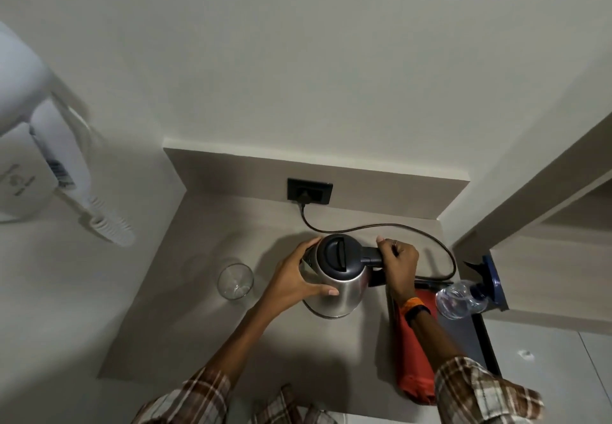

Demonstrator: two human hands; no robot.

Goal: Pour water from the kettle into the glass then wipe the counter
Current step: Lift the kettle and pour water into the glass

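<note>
A steel kettle (344, 286) with a black lid stands on the beige counter (205, 317), near its middle. My right hand (399, 263) is wrapped around the kettle's black handle on the right side. My left hand (294, 279) cups the kettle's steel body from the left, fingers spread over it. An empty clear glass (235, 281) stands upright on the counter, a short way left of the kettle. A folded red-orange cloth (415, 354) lies on the counter to the right, partly under my right forearm.
A black cord (427, 235) runs from a wall socket (309, 191) around behind the kettle. A clear plastic bottle (458, 299) lies on a dark tray (482, 341) at the right. A cabinet stands at the right; a white wall-mounted hair dryer (36, 145) hangs at the left.
</note>
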